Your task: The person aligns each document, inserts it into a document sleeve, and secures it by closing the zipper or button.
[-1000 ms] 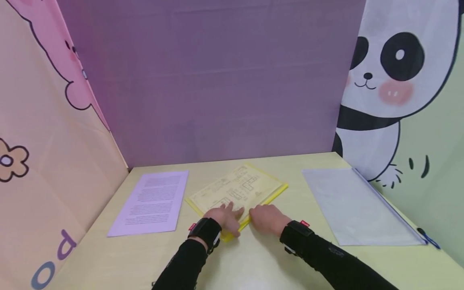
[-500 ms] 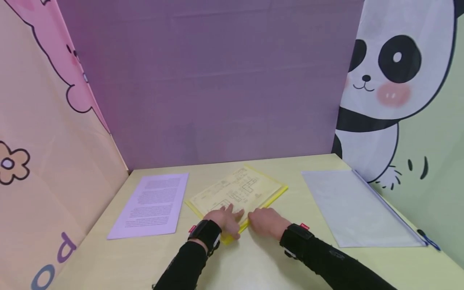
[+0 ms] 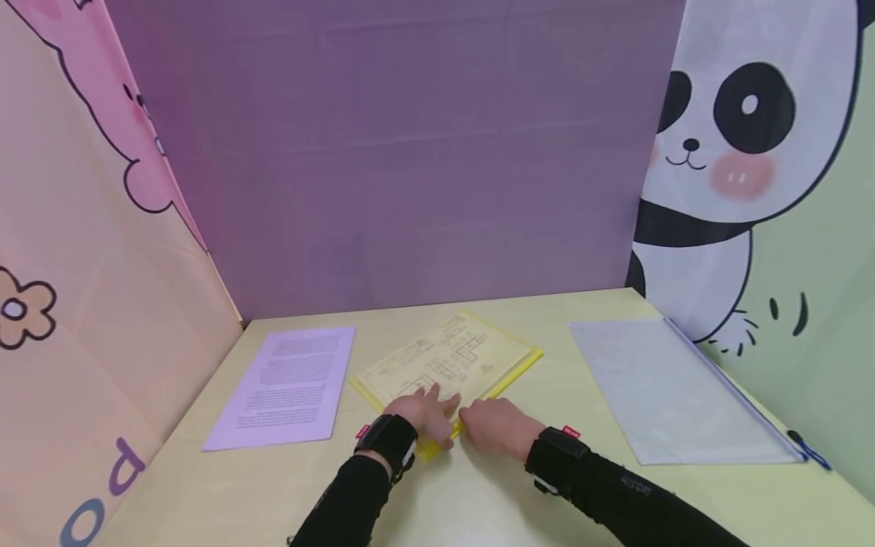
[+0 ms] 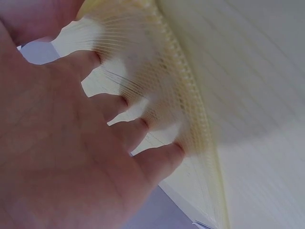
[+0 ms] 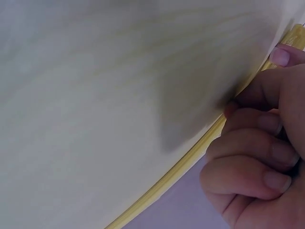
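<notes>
A yellow mesh zip pouch (image 3: 437,357) with a printed sheet inside lies at an angle mid-table in the head view. My left hand (image 3: 429,416) rests on its near corner with fingers spread; in the left wrist view the fingertips (image 4: 164,157) press on the mesh beside the pouch's seam. My right hand (image 3: 499,425) is at the pouch's near right edge, fingers curled. In the right wrist view, thumb and forefinger pinch at the yellow zipper (image 5: 190,157) along that edge. The zipper's pull tab is hidden in the hand.
To the left lies a purple sheet (image 3: 287,387) of printed text. A larger translucent white zip pouch (image 3: 677,395) with a blue cord pull (image 3: 810,450) lies on the right. Fabric panels enclose the table (image 3: 273,494) at the back and both sides.
My right hand has slid a little left and toward me along the pouch's edge, closer to the left hand. The left hand and the pouch have stayed in place.
</notes>
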The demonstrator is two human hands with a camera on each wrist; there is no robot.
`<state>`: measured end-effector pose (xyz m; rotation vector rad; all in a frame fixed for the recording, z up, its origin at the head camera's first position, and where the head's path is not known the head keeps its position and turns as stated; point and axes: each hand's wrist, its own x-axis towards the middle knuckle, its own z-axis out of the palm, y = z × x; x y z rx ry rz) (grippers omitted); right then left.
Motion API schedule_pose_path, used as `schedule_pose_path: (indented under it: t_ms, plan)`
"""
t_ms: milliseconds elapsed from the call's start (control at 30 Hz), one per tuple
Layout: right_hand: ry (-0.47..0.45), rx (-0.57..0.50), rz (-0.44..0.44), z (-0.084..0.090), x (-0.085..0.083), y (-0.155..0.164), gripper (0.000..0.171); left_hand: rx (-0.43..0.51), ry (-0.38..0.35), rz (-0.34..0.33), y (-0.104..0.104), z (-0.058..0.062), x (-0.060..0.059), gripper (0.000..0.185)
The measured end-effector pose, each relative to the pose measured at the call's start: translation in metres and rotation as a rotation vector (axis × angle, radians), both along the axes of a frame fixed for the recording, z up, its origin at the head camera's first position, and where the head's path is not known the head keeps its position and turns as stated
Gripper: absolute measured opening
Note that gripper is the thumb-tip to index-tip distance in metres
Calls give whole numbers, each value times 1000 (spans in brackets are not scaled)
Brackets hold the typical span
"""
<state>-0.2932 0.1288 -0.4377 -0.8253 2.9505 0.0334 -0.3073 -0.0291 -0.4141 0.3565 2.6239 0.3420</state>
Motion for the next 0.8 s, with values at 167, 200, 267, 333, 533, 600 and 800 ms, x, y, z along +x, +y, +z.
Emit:
schedule_pose_path:
  t_ms: [167, 200, 267, 333, 533, 600, 800]
  plan:
    - [-14, 5, -3, 2, 0, -1, 11, 16, -2, 14, -1, 2, 1, 76]
    - [-10, 8, -1, 2, -1, -1, 12, 20, -2, 17, -1, 2, 1, 76]
    - [1, 14, 1, 2, -1, -1, 12, 18, 2, 18, -2, 3, 2, 76]
    - [10, 21, 1, 1, -1, -1, 12, 6, 12, 17, -2, 4, 3, 76]
    - [21, 36, -14, 0, -5, 4, 13, -31, 50, 18, 0, 6, 8, 81]
    - [18, 29, -32, 0, -8, 8, 13, -43, 58, 11, 0, 5, 9, 85]
    - [-1, 2, -84, -1, -19, 19, 12, -25, 77, -25, -3, 4, 5, 81]
